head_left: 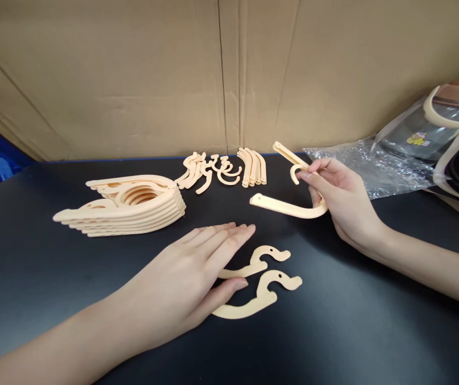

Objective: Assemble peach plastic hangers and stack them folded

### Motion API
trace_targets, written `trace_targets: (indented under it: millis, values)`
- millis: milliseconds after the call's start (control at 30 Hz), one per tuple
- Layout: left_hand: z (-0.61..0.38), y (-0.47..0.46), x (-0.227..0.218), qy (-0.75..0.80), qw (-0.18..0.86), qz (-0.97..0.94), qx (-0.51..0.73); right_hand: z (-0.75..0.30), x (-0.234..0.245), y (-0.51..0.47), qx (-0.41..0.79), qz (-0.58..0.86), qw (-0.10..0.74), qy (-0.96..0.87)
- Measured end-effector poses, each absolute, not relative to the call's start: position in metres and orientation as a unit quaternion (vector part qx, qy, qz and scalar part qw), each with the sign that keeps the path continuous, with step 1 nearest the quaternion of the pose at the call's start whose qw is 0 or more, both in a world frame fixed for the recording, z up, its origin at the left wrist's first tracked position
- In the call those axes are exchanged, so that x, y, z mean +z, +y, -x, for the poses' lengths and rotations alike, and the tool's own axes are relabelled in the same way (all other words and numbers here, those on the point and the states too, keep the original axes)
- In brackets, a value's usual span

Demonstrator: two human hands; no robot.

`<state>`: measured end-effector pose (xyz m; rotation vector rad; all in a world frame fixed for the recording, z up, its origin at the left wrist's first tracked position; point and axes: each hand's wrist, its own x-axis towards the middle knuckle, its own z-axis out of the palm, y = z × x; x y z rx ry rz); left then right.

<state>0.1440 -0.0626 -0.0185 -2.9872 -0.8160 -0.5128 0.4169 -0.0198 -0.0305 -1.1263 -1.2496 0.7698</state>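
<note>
Between the thumb and fingers of my right hand [339,195] is a cream plastic hanger piece [289,207], bent in a U. It is raised off the black table, its two arms pointing left and a small hook curling inside. My left hand [201,267] lies with fingers stretched out, palm down, thumb apart. Under and beside its thumb and fingers are two flat cream hook-shaped pieces [279,278] [270,254], side by side on the table; their left ends are hidden by the hand.
A stack of cream folded hangers [133,208] stands at the left. Behind are a pile of small curved pieces [195,170], several loose hooks [229,174] and a row of curved bars [252,167]. Clear plastic wrap [393,166] and a bag [453,133] lie right, before a cardboard wall [133,75].
</note>
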Motion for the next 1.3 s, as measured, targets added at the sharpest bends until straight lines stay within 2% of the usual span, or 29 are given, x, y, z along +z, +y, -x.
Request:
trace_targets:
  millis: [233,467,933,1133,1300]
  values:
    - [-0.146,-0.062,-0.014,-0.202,0.015,0.966,-0.162,-0.412,-0.028,-0.023,0.387,0.496,0.511,-0.586]
    - [-0.149,-0.061,-0.016,-0.187,-0.002,0.962,-0.197,-0.411,-0.024,-0.025,0.402,0.495,0.515,-0.574]
    - [-0.145,-0.059,-0.014,-0.208,0.09,0.947,-0.226,-0.412,-0.027,-0.024,0.401,0.499,0.478,-0.601]
    - [-0.141,-0.062,-0.013,-0.264,0.08,0.92,-0.278,-0.41,-0.027,-0.031,0.353,0.482,0.404,-0.692]
    - [-0.14,-0.067,-0.012,-0.29,0.051,0.905,-0.309,-0.407,-0.027,-0.039,0.194,0.479,0.304,-0.8]
